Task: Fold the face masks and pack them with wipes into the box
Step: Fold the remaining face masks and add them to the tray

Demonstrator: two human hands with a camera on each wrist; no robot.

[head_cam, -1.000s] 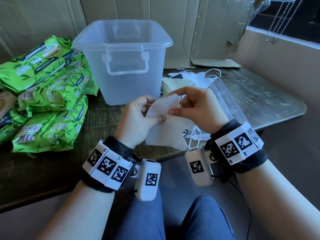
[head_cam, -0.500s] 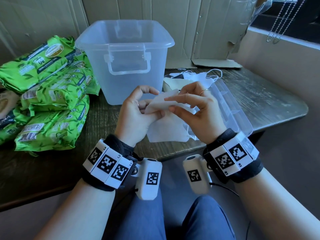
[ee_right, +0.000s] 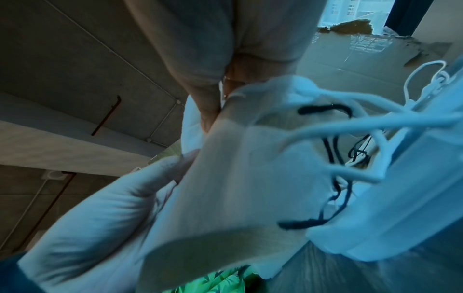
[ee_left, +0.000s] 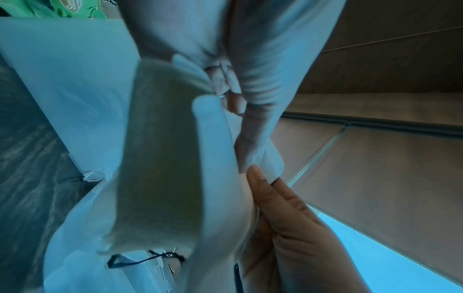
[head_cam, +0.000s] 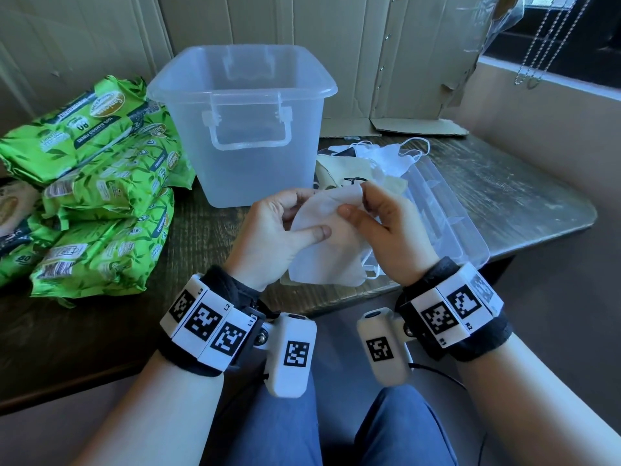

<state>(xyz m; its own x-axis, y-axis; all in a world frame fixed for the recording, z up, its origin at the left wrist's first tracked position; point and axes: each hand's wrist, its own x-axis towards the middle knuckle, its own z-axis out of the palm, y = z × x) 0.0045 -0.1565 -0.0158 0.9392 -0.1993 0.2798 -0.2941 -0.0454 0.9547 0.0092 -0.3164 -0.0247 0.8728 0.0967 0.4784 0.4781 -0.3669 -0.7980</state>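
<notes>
Both hands hold one white face mask [head_cam: 331,250] above the table's front edge. My left hand [head_cam: 285,230] pinches its left side, thumb pressed on the front. My right hand [head_cam: 379,223] pinches the upper right edge between thumb and fingers. The mask [ee_left: 220,178] fills the left wrist view, and the mask [ee_right: 240,188] also fills the right wrist view, its ear loops dangling. The clear plastic box [head_cam: 242,122] stands open and looks empty behind my hands. Green wipes packs [head_cam: 94,190] are piled at the left. More masks [head_cam: 379,156] lie heaped right of the box.
The box's clear lid [head_cam: 447,216] lies flat on the dark wooden table [head_cam: 524,196] under the mask heap. Cardboard sheets [head_cam: 403,62] lean against the back wall. The table's front edge [head_cam: 100,375] runs just before my wrists, my knees below it.
The mask's top has been brought down and over between my hands. My right fingers moved from spread over the mask to a pinch on its upper right edge; my left thumb now presses the front.
</notes>
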